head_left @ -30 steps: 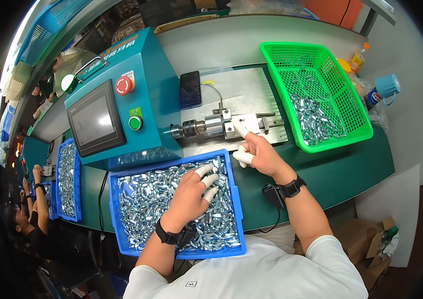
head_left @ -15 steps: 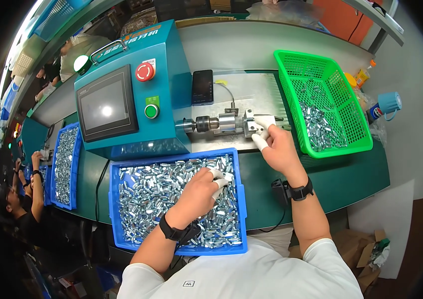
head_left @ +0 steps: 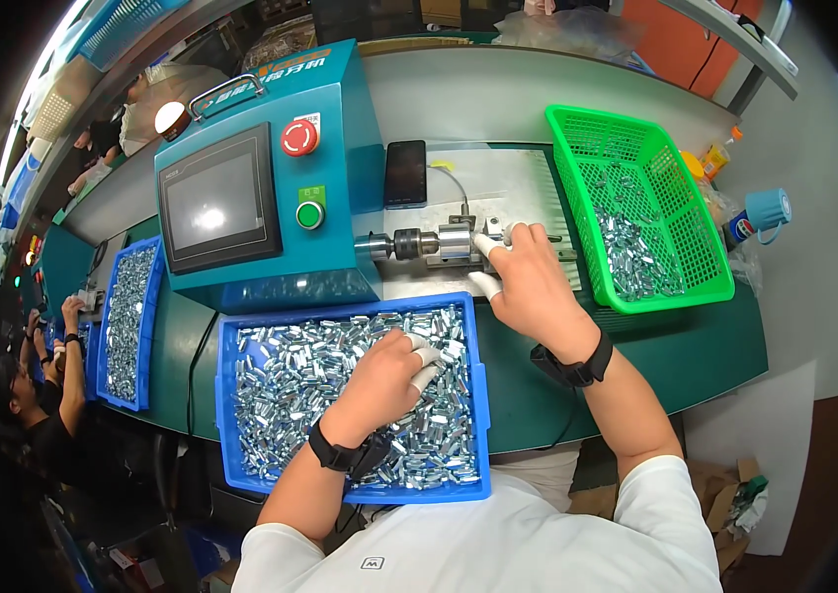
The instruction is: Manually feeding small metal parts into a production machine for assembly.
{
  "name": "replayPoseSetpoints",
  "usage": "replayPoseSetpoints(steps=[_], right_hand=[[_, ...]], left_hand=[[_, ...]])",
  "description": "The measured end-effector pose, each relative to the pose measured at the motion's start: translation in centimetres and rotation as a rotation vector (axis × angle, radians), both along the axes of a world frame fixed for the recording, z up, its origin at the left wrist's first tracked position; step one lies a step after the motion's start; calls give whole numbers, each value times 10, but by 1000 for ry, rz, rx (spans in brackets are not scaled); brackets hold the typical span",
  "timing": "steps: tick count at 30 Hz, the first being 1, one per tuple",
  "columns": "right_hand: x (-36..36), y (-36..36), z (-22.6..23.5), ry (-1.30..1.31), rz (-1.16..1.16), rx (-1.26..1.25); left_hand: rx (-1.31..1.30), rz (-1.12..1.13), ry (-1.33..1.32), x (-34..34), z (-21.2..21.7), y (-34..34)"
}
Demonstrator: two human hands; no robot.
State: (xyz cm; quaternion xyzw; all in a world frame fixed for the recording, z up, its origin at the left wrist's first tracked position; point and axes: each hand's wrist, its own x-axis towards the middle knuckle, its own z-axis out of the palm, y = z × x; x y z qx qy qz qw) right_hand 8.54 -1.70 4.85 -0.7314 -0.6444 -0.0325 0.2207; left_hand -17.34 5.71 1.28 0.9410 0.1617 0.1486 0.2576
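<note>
My left hand (head_left: 379, 385), white covers on its fingertips, reaches into a blue tray (head_left: 226, 395) heaped with small shiny metal parts (head_left: 310, 395). Its fingers are bent together around a small metal part, mostly hidden by them. At the machine's clamping fixture (head_left: 454, 240), my right hand (head_left: 538, 292) lies with thumb and forefinger apart. The forefinger touches the fixture's right end, the thumb is just in front of it, and the other fingers curl over the block behind. A drill-type chuck (head_left: 409, 243) on the teal machine (head_left: 340, 168) lines up with the fixture from the left.
A green basket (head_left: 715, 272) with more metal parts stands at right. The machine carries a screen (head_left: 219, 198), a red knob (head_left: 299, 137) and a green button (head_left: 309, 214). A phone (head_left: 405, 173) lies behind the chuck. Far left, a person (head_left: 48, 395) works beside another blue tray (head_left: 154, 316).
My right hand has shifted left over the fixture, its forefinger and thumb spreading apart. My left hand stays in the tray, barely moved. The machine's top lamp has turned from green to a warm colour.
</note>
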Motion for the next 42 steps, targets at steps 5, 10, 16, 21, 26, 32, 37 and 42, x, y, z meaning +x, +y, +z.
replayPoseSetpoints(steps=[5, 10, 16, 21, 26, 32, 37, 42], right_hand=[[3, 0, 3, 53, -47, 151], [32, -13, -9, 582, -199, 468], [33, -17, -35, 989, -177, 712], [16, -8, -55, 964, -141, 580], [12, -8, -76, 916, -122, 577], [2, -13, -76, 789, -101, 578], [1, -9, -75, 765, -94, 657], [-1, -15, -75, 837, -118, 552]], left_hand=[[-20, -16, -23, -1, -3, 0], [-28, -26, -32, -2, -1, 2], [-35, -56, 21, -4, 3, 4], [-71, 24, 56, -4, -4, -2], [-28, 92, -69, 0, -7, 3], [37, 91, 7, -5, 0, 7], [93, 163, 95, -2, 14, 6], [-28, 151, -100, 27, 52, 16]])
